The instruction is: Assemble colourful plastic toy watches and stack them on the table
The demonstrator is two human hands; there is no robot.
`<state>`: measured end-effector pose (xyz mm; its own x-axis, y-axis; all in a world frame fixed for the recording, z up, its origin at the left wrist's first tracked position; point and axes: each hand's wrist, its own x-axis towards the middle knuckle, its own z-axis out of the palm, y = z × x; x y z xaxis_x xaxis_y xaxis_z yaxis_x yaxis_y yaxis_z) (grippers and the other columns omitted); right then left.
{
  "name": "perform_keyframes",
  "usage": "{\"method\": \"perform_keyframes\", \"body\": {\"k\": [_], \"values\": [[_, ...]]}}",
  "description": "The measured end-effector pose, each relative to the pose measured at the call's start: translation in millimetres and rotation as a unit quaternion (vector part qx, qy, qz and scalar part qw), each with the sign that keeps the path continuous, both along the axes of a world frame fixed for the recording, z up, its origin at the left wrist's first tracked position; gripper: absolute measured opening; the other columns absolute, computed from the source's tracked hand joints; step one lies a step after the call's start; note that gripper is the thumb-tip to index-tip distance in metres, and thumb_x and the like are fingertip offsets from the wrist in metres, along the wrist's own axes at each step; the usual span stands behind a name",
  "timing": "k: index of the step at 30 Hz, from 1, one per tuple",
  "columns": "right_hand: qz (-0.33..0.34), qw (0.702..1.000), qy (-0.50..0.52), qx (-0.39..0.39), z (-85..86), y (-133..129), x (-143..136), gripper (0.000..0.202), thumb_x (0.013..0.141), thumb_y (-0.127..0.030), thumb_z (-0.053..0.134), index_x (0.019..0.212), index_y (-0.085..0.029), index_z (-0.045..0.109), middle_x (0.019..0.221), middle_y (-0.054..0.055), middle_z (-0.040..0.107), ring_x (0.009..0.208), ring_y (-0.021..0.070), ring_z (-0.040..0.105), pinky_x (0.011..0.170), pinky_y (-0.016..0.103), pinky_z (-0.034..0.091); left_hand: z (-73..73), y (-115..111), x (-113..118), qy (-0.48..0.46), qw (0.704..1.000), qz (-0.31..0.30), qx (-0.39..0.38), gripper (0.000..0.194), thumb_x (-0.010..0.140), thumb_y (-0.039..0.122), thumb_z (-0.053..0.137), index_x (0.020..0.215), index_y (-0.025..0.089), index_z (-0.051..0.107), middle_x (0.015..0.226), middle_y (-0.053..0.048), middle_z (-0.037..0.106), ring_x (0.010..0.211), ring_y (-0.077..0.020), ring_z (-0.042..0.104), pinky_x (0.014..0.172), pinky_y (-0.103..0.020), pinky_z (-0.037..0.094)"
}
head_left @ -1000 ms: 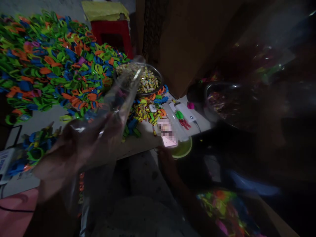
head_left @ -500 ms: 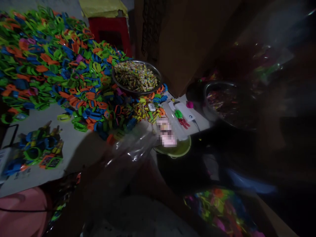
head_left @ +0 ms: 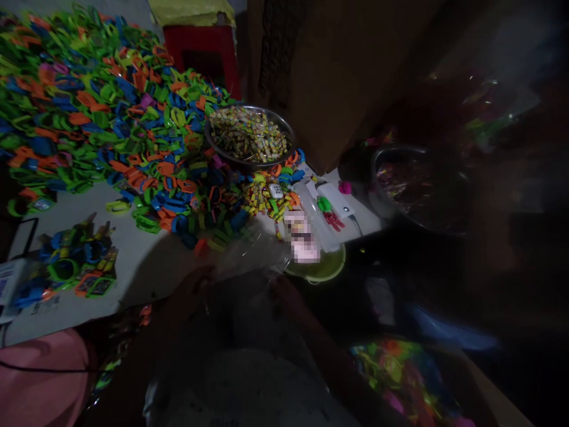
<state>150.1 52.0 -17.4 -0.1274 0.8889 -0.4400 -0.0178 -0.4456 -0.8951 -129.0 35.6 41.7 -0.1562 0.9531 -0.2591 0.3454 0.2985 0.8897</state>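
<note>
A clear plastic bag (head_left: pixel 251 252) is stretched between my hands, low in front of me and in deep shade. On its left side, my left hand (head_left: pixel 198 283) is closed on the bag's edge. My right hand (head_left: pixel 283 292) grips the opposite side, its fingers dim. Just beyond the bag lie toy watches (head_left: pixel 173 196) in green, blue and orange, heaped far to the left. Small yellow and red wrapped pieces (head_left: pixel 258 198) are scattered beside the heap. A bundle of toy watches with wrapped pieces (head_left: pixel 80 258) rests on the table to my left.
A metal bowl (head_left: pixel 291 142) of small wrapped pieces stands behind. At right are a white power bank (head_left: pixel 335 198), a green-rimmed basin (head_left: pixel 331 276) and another metal bowl (head_left: pixel 377 157). A pink tub (head_left: pixel 44 397) sits lower left, a red stool (head_left: pixel 200 37) at the back.
The bag has dropped and spread out between my hands; both hands now show more plainly. The whole view has shifted slightly, so the table things appear a little further right.
</note>
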Motion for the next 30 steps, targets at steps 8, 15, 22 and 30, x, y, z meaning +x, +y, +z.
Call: {"method": "perform_keyframes", "body": {"k": [8, 15, 22, 30], "values": [[-0.004, 0.998, -0.052, 0.044, 14.3, 11.6, -2.6, 0.04, 0.065, -0.05, 0.072, 0.087, -0.017, 0.066, 0.082, 0.006, 0.072, 0.074, 0.0217, 0.065, 0.068, 0.035, 0.052, -19.8, 7.2, 24.8, 0.018, 0.999, 0.036, -0.003, 0.068, 0.06, 0.048, 0.073, 0.118, 0.015, 0.059, 0.117, -0.014, 0.066, 0.109, -0.0309, 0.062, 0.092, -0.041, 0.051], [-0.028, 0.972, -0.177, 0.154, 21.3, 24.2, 14.0, 0.036, 0.075, -0.049, 0.061, 0.094, -0.019, 0.064, 0.08, 0.005, 0.068, 0.073, 0.02, 0.061, 0.068, 0.035, 0.051, -2.8, 20.3, 32.1, 0.128, 0.991, -0.021, -0.039, 0.033, 0.071, 0.049, 0.055, 0.077, 0.018, 0.065, 0.079, -0.006, 0.07, 0.08, -0.026, 0.065, 0.076, -0.036, 0.05], [-0.094, 0.864, -0.402, 0.289, 14.8, 35.7, 68.2, 0.032, 0.084, -0.038, 0.054, 0.107, -0.02, 0.067, 0.117, 0.014, 0.06, 0.114, 0.0305, 0.05, 0.1, 0.051, 0.035, 9.3, 15.7, 19.8, -0.012, 1.0, 0.005, -0.013, 0.037, 0.073, 0.052, 0.058, 0.086, 0.019, 0.064, 0.085, -0.005, 0.072, 0.08, -0.0216, 0.066, 0.07, -0.03, 0.052], [0.004, 0.707, -0.605, 0.367, 6.6, 46.9, 60.2, 0.033, 0.09, -0.037, 0.054, 0.121, -0.031, 0.063, 0.136, 0.009, 0.052, 0.121, 0.0292, 0.045, 0.104, 0.051, 0.028, 16.5, 12.5, 19.2, -0.078, 0.996, 0.028, -0.036, 0.049, 0.07, 0.049, 0.062, 0.109, 0.019, 0.058, 0.097, -0.008, 0.073, 0.085, -0.0227, 0.07, 0.074, -0.032, 0.055]]}}
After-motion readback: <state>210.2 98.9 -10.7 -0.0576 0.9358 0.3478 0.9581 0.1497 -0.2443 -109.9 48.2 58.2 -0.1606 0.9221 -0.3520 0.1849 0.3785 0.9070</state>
